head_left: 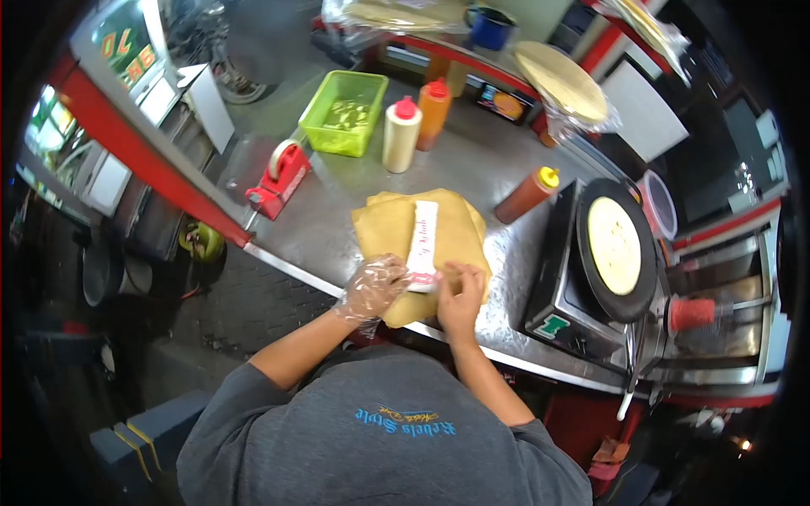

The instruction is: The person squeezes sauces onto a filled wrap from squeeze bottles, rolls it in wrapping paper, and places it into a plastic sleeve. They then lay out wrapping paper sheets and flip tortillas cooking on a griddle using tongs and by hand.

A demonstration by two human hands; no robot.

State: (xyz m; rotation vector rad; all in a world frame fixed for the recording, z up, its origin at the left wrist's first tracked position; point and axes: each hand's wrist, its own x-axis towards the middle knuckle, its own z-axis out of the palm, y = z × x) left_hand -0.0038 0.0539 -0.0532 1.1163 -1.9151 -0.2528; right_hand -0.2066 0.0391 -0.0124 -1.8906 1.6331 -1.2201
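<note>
A small street-food stall, apparently selling kebabs: centrally, a white paper sleeve (423, 228) printed "Kebab" lies on brown paper (462, 223) over a steel surface (489, 173). Two squeeze bottles (400, 142) stand at twelve o'clock, plastic-wrapped flatbreads (564, 80) at half past one, a round griddle (622, 307) at three. Beyond, at half past ten, is a motorcycle (221, 52).

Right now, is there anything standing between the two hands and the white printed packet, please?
Nothing visible blocks them, apart from the thin clear glove on the left hand. The hands are at the near end of the white printed packet, left and right hand on either side. It lies over the brown sheets.
</note>
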